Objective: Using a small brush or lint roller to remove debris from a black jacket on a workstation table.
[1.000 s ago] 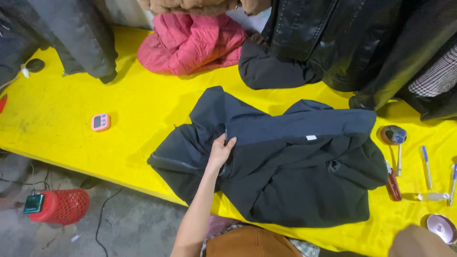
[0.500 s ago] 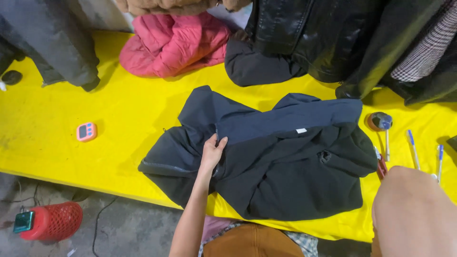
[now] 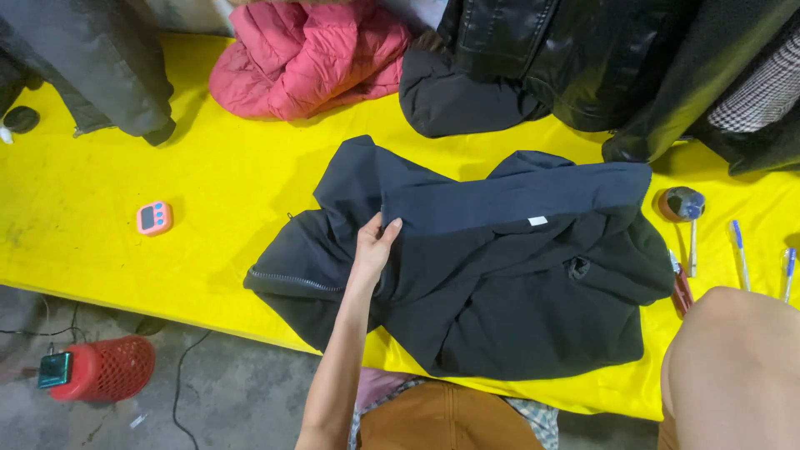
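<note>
Head view: our left hand (image 3: pixel 372 247) lay mid-frame on the dark jacket (image 3: pixel 500 283), fingers (image 3: pixel 390 228) narrow, pinching a fold edge to keep it flat on the yellow table (image 3: pixel 208 192). Right hand out of frame; only the arm showed lower right. Pink timer (image 3: pixel 154 218) sat left.

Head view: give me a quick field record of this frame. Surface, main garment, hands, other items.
surface: yellow table
main garment: dark jacket, lying spread flat near the front edge
left hand: resting on the dark jacket, fingers at a fold
right hand: not visible; only a forearm at the lower right
other garments: pink puffer jacket, black leather jacket, grey coat
small items: pink timer, pens
floor: red mesh basket
</note>
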